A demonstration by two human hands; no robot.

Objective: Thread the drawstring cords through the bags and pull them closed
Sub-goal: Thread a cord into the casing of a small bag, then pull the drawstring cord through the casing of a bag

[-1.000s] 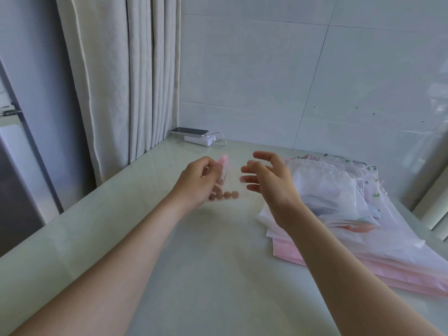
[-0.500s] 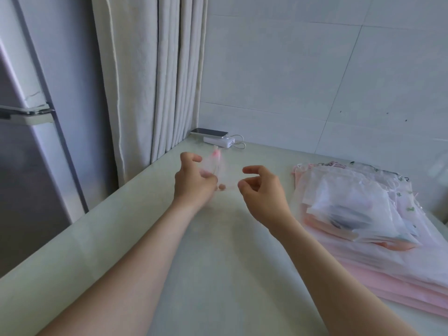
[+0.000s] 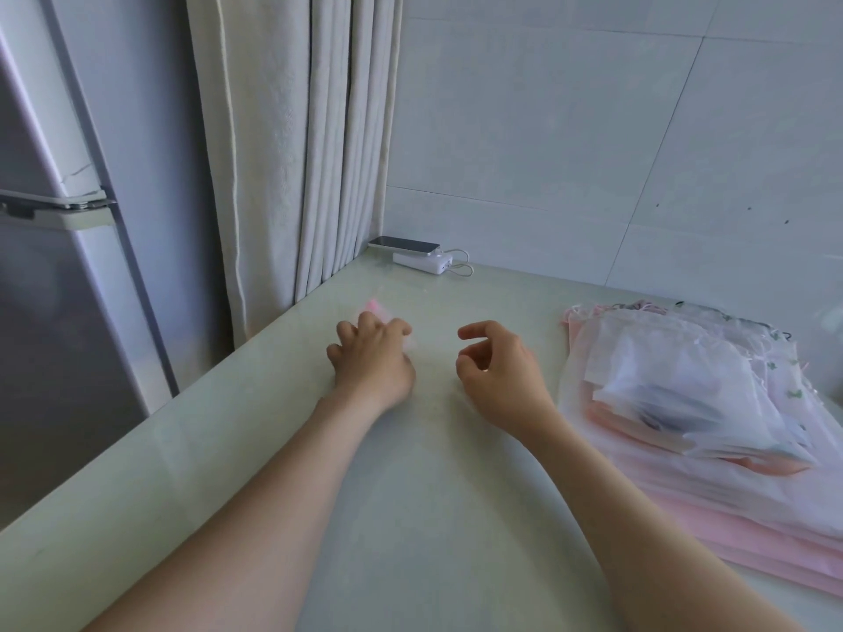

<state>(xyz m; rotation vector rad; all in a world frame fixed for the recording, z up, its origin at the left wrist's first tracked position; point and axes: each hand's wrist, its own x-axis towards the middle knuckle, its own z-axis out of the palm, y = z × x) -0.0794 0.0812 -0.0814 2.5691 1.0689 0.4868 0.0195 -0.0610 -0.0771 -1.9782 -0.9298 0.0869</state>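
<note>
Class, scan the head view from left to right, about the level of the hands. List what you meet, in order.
Fridge → curtain → left hand, holding a small pink-edged bag → right hand, empty → pile of bags.

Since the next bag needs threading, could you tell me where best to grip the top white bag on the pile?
Probably pinch the top white bag at its left edge, nearest the right hand, coming in low from the left. It lies flat and thin on the pile, so an edge pinch should lift it alone.
</note>
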